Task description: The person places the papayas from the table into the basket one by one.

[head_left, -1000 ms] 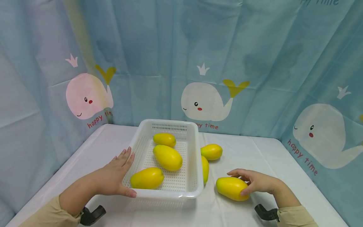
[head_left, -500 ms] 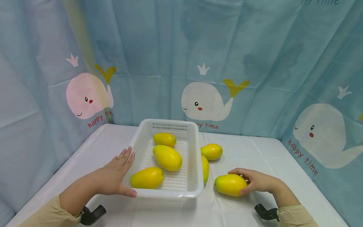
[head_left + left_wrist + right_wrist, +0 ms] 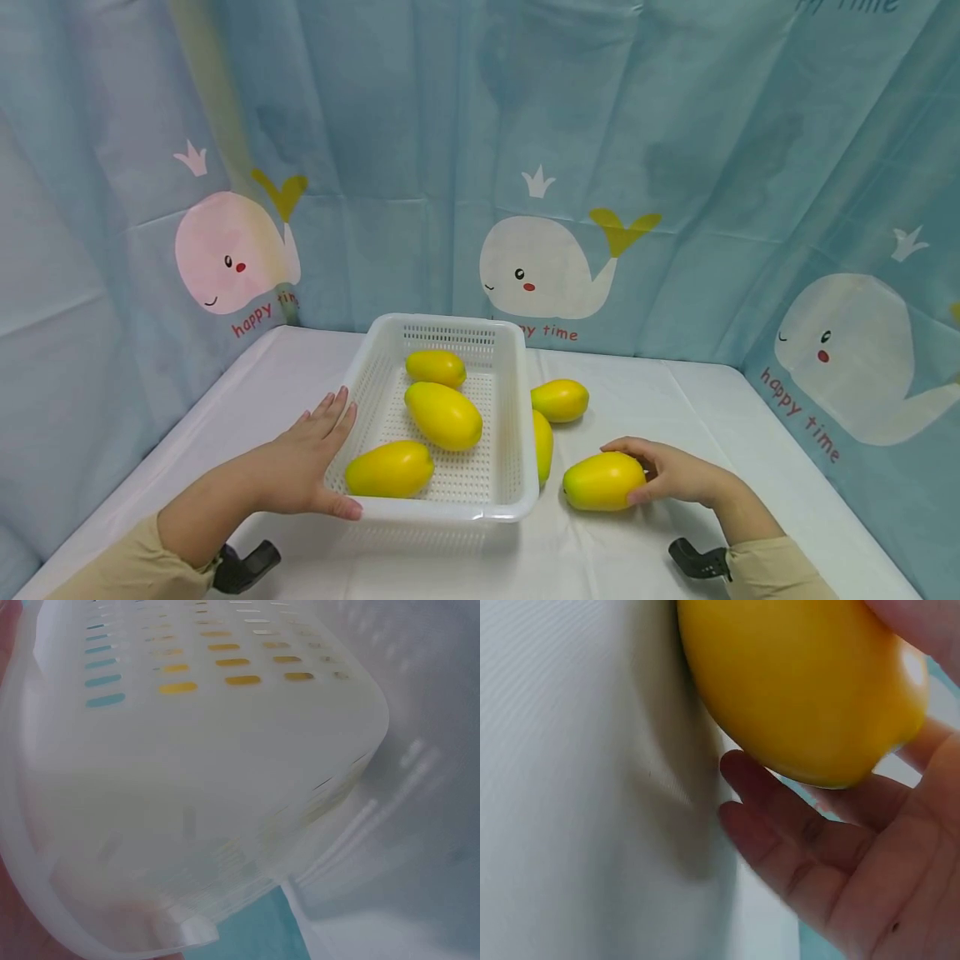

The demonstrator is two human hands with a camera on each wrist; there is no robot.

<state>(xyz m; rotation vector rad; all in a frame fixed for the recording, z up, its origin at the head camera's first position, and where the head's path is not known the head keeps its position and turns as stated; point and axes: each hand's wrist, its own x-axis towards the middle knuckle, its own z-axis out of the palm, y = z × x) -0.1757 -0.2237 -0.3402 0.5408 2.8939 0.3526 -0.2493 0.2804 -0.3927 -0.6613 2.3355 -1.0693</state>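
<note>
My left hand (image 3: 300, 467) lies with spread, straight fingers along the left side of a white perforated plastic basket (image 3: 528, 417), its thumb at the near left corner. In the left wrist view the basket's wall (image 3: 187, 765) fills most of the picture. Inside are a far mango (image 3: 435, 368), a middle mango (image 3: 444, 416) and a near mango (image 3: 390, 470). To the right of the basket, my right hand (image 3: 675, 475) holds a yellow mango (image 3: 602, 482) with a greenish tip between thumb and fingers. The right wrist view shows the mango (image 3: 802, 682) close to the white cloth.
Two more mangoes lie beside the basket's right wall: one further back (image 3: 561, 401) and one partly hidden by the rim (image 3: 543, 448). A white cloth (image 3: 675, 400) covers the table. Blue whale-print curtains (image 3: 390, 167) hang behind and at both sides.
My right hand has shifted slightly left with its mango, which has turned from slanting to nearly level and moved up in the view. The left hand and basket have stayed put.
</note>
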